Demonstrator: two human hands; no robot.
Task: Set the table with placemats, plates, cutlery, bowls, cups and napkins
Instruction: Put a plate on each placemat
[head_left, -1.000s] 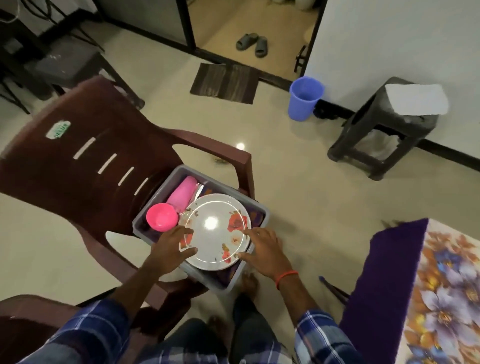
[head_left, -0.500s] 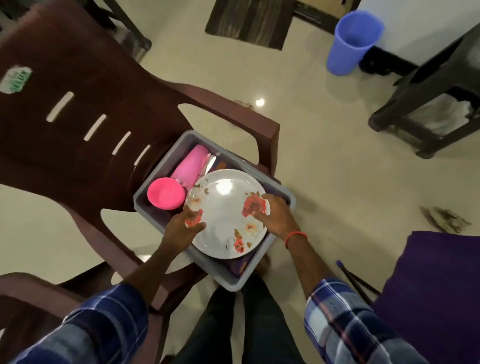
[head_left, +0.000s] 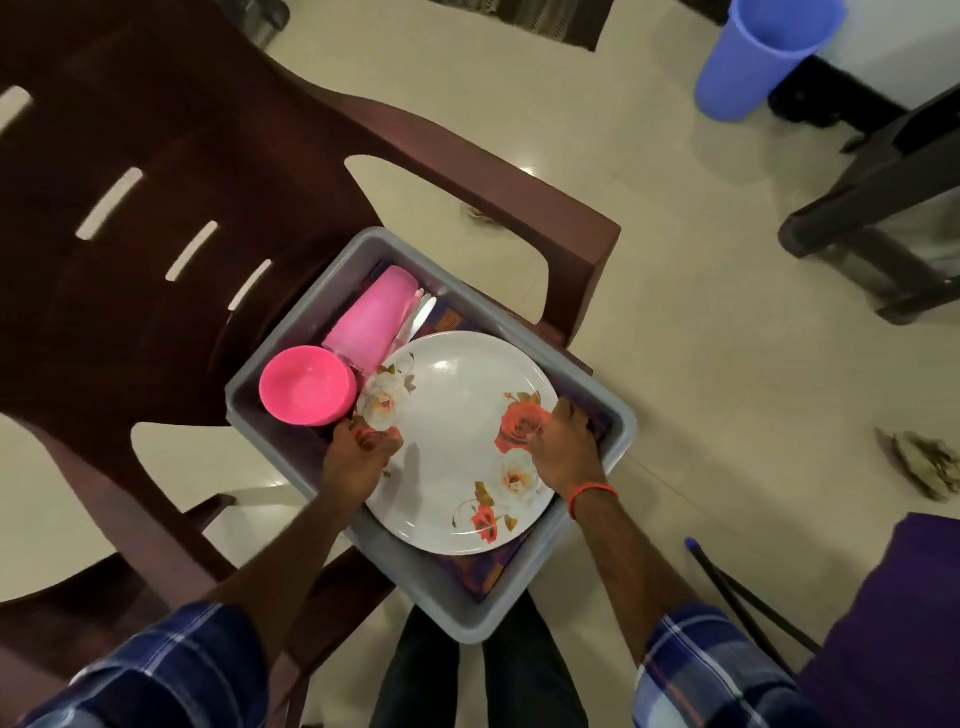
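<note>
**Both hands on the plate in the bin**

Head view: the floral plate (head_left: 457, 441) lies flat in the grey bin (head_left: 597, 525) on the brown chair (head_left: 218, 171). The left hand (head_left: 358, 452) pinches its near-left rim; the right hand (head_left: 563, 452) clasps the opposite rim. Pink bowl (head_left: 306, 384) and pink cup (head_left: 374, 322) sit just beyond the left hand.

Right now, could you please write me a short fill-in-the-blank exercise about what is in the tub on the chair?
1. Both hands, left hand and right hand, grip the rim of the floral ____.
2. The grey tub rests on a brown ____.
3. The bowl beside the plate is coloured ____.
4. The pink cup lies on its ____.

Answers: plate; chair; pink; side
</note>
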